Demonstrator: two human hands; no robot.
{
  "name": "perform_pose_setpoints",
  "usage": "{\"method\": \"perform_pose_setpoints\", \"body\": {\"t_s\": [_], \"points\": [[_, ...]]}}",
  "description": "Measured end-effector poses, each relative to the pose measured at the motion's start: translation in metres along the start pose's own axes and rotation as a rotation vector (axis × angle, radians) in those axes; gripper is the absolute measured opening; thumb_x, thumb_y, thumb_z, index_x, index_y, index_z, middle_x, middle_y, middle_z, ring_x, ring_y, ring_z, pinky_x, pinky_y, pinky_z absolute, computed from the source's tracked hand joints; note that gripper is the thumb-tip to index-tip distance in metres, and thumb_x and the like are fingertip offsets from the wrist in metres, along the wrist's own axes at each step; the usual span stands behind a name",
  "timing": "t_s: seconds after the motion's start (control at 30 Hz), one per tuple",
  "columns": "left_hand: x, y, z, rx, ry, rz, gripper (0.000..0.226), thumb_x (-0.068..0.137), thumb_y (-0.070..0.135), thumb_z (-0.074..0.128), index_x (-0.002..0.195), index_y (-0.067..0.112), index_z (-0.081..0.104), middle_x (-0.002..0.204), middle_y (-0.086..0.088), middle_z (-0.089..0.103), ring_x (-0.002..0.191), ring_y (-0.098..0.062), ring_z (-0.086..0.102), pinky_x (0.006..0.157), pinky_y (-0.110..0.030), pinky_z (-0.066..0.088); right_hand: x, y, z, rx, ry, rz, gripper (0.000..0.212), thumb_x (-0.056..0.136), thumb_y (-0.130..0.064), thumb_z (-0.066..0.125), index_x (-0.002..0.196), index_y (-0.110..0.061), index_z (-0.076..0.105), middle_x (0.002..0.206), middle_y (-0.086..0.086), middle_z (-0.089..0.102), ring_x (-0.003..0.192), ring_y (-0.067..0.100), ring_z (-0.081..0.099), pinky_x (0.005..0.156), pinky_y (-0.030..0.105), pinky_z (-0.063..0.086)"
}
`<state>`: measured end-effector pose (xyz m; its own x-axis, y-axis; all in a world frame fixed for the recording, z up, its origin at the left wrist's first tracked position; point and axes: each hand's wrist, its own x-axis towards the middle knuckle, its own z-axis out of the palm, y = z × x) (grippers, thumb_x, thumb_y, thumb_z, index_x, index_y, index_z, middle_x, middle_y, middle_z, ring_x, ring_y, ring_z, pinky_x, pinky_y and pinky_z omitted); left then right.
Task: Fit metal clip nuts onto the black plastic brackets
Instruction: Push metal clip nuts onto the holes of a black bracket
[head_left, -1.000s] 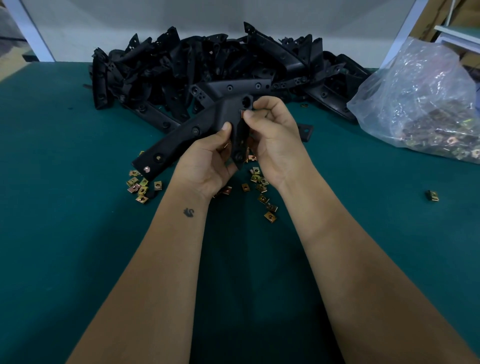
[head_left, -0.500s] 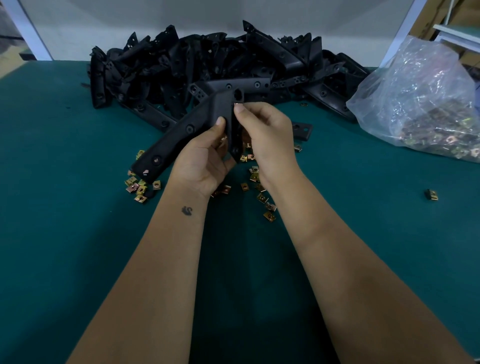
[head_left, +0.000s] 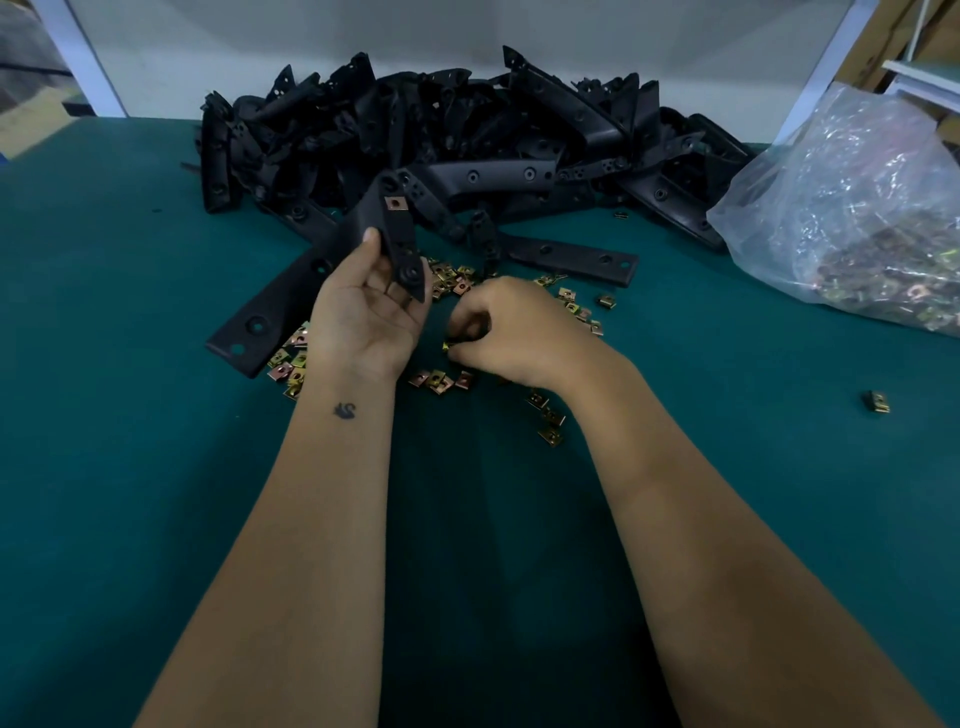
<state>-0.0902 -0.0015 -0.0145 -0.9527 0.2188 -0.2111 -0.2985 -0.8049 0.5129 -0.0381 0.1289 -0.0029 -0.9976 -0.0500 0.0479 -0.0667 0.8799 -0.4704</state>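
Above the green table (head_left: 156, 467), we hold one black bracket (head_left: 358, 234) in our left hand (head_left: 369, 317), thumb and fingers curled round its middle bend; a copper-coloured clip nut (head_left: 396, 203) sits on its upper end. Our right hand (head_left: 509, 332) is down among the loose clip nuts (head_left: 441, 380), fingertips pinching one nut (head_left: 448, 346). Behind lies the bracket pile (head_left: 441, 130); a clear bag of nuts (head_left: 857, 218) sits at right, and a stray nut (head_left: 877, 401) lies well apart.
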Motion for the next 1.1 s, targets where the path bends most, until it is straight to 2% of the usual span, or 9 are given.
{"method": "perform_pose_setpoints", "body": {"t_s": [0.07, 0.2, 0.27, 0.4, 0.5, 0.63, 0.7, 0.87, 1.1], "points": [[0.001, -0.001, 0.000, 0.015, -0.002, 0.000, 0.016, 0.098, 0.015, 0.057, 0.083, 0.010, 0.063, 0.071, -0.001, 0.072, 0.058, -0.012, 0.069, 0.063, -0.025, 0.057, 0.001, 0.002, 0.001, -0.006, 0.016, -0.008, 0.006, 0.083, -0.028, 0.074, 0.088, -0.028, 0.072, 0.079, -0.018, 0.054, 0.080, 0.007, 0.055, 0.069, 0.025, 0.043], [0.000, -0.001, -0.001, 0.033, -0.022, -0.010, 0.022, 0.094, 0.012, 0.061, 0.074, 0.009, 0.069, 0.074, -0.003, 0.072, 0.062, -0.014, 0.070, 0.065, -0.027, 0.059, 0.001, 0.005, 0.005, 0.067, 0.092, -0.007, 0.014, 0.083, -0.021, 0.074, 0.079, -0.029, 0.063, 0.075, -0.018, 0.053, 0.068, -0.001, 0.050, 0.061, 0.022, 0.040], [-0.001, -0.002, -0.001, 0.050, -0.032, -0.019, 0.028, 0.094, 0.012, 0.062, 0.068, 0.009, 0.072, 0.074, -0.004, 0.071, 0.061, -0.016, 0.070, 0.067, -0.028, 0.059, 0.002, 0.006, 0.006, 0.194, 0.194, 0.012, 0.017, 0.083, -0.014, 0.072, 0.080, -0.026, 0.061, 0.075, -0.014, 0.059, 0.068, 0.001, 0.054, 0.062, 0.022, 0.045], [-0.002, -0.004, 0.001, 0.073, -0.055, -0.030, 0.013, 0.094, 0.008, 0.061, 0.081, 0.007, 0.064, 0.071, -0.004, 0.070, 0.062, -0.014, 0.070, 0.070, -0.026, 0.059, 0.002, 0.007, 0.002, 0.552, 0.388, 0.059, 0.018, 0.084, -0.007, 0.071, 0.081, -0.023, 0.066, 0.076, -0.002, 0.068, 0.071, 0.011, 0.063, 0.067, 0.021, 0.052], [-0.002, -0.007, 0.003, 0.064, -0.091, -0.030, 0.010, 0.093, 0.002, 0.060, 0.083, 0.004, 0.063, 0.069, -0.004, 0.071, 0.063, -0.012, 0.069, 0.068, -0.023, 0.059, 0.001, 0.008, -0.003, 0.814, 0.458, 0.080, 0.020, 0.087, -0.003, 0.068, 0.086, -0.023, 0.071, 0.075, -0.007, 0.069, 0.069, 0.003, 0.065, 0.065, 0.015, 0.050], [-0.004, -0.011, 0.005, 0.097, -0.145, -0.035, 0.008, 0.091, 0.001, 0.061, 0.087, 0.004, 0.067, 0.074, -0.005, 0.073, 0.066, -0.012, 0.071, 0.061, -0.020, 0.056, 0.000, 0.009, -0.007, 1.103, 0.427, 0.081, 0.021, 0.091, 0.003, 0.062, 0.095, -0.015, 0.073, 0.082, 0.001, 0.072, 0.073, 0.008, 0.066, 0.068, 0.018, 0.051], [-0.004, -0.013, 0.005, 0.113, -0.174, -0.042, 0.008, 0.086, 0.003, 0.064, 0.093, 0.004, 0.068, 0.080, -0.005, 0.075, 0.072, -0.012, 0.072, 0.067, -0.022, 0.058, 0.001, 0.009, -0.008, 1.184, 0.415, 0.078, 0.020, 0.091, 0.003, 0.061, 0.098, -0.012, 0.072, 0.083, 0.002, 0.071, 0.074, 0.010, 0.065, 0.070, 0.021, 0.053], [-0.004, -0.018, 0.007, 0.118, -0.192, -0.078, 0.030, 0.070, 0.011, 0.072, 0.099, 0.005, 0.068, 0.086, -0.004, 0.075, 0.078, -0.011, 0.072, 0.075, -0.021, 0.059, 0.002, 0.009, -0.008, 1.334, 0.400, 0.083, 0.015, 0.090, 0.003, 0.062, 0.096, -0.007, 0.071, 0.083, 0.005, 0.071, 0.074, 0.013, 0.065, 0.074, 0.024, 0.056], [-0.006, -0.021, 0.008, 0.127, -0.175, -0.112, 0.020, 0.080, 0.014, 0.069, 0.098, 0.008, 0.069, 0.085, -0.002, 0.075, 0.077, -0.009, 0.070, 0.070, -0.018, 0.058, 0.003, 0.010, -0.007, 1.413, 0.378, 0.130, 0.016, 0.091, 0.003, 0.059, 0.090, -0.008, 0.070, 0.078, 0.004, 0.071, 0.068, 0.012, 0.065, 0.067, 0.023, 0.054]]}}
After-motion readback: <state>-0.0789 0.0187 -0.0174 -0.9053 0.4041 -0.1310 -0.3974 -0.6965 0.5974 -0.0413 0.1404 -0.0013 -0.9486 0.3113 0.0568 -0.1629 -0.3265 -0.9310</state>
